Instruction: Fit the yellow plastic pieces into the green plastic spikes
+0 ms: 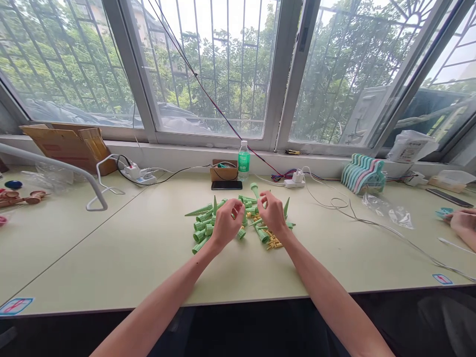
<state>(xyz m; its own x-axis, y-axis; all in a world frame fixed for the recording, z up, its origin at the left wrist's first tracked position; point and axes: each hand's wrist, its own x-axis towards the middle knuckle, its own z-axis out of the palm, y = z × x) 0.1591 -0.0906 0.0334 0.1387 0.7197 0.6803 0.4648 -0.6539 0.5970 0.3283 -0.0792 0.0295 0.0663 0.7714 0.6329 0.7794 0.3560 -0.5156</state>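
My right hand [272, 214] is closed, thumb and fingers pinching a green plastic spike [255, 188] whose wide round end points up and away from me. Just to its left, my left hand [227, 222] is curled with fingertips together; whatever it may hold is hidden. Both hands are over a pile of green plastic spikes [201, 234], ribbed at the wide end and tapering to a point. Small yellow plastic pieces [274, 240] lie among them, mostly beneath my right hand.
Behind the pile are a black phone [226, 185], a small cardboard box [223, 172] and a bottle [243, 161]. Power strips [295, 182] and white cables run along the back. Pastel hangers [362, 173] stand right. Another person's hand [464, 225] is at far right.
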